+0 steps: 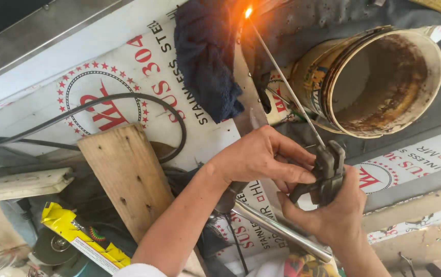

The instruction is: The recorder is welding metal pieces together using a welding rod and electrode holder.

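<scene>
Item 1: we are gripping the dark metal electrode holder (328,172) with right hand (336,213) and left hand (261,154); its thin grey rod (282,77) is glowing beside the rusty white bucket's rim (438,66).

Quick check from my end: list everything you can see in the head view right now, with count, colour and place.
welding rod: one, grey, glowing orange at its top tip, slanting up from the holder
electrode holder: one, dark grey, centre right
bucket: one, cream, rusty inside, lying on its side, upper right
rag: one, dark blue, top centre
printed sheet: white with red marks, upper left
cable: one, black, looping at left
wooden board: one, tan, lower left
metal tube: one, shiny, bottom centre
yellow packet: one, lower left
left hand: on the holder
right hand: gripping the holder from below
</scene>
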